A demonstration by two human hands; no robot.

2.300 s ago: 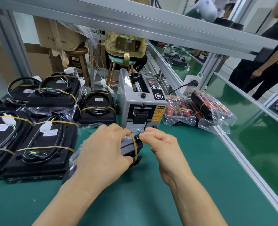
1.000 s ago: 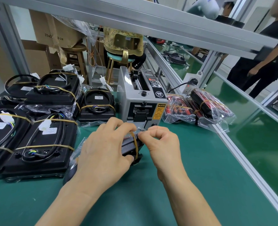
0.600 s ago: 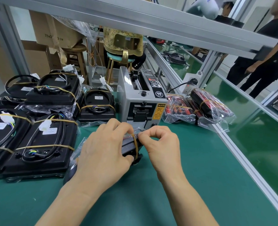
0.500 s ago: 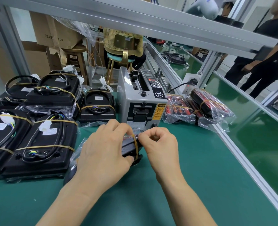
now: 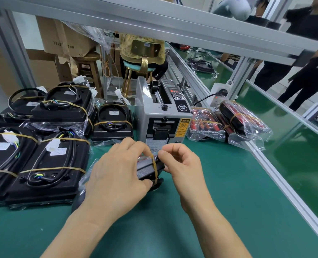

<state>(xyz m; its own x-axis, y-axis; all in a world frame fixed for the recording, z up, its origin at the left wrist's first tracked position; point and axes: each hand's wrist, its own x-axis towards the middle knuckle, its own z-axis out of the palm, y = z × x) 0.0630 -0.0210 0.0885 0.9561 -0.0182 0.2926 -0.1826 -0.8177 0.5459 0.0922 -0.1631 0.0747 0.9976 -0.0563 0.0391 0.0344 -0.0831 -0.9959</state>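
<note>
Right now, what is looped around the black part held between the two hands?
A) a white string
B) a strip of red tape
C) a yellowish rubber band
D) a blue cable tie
C: a yellowish rubber band runs over the black part that the left hand grips, while the right hand pinches at the band's top end.

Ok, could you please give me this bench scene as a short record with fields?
Left hand: grips black part
Right hand: pinches clear bag by the rubber band
Surface: green mat
Behind: grey tape dispenser
Left side: banded black units with cables
Right side: bagged red parts
</note>
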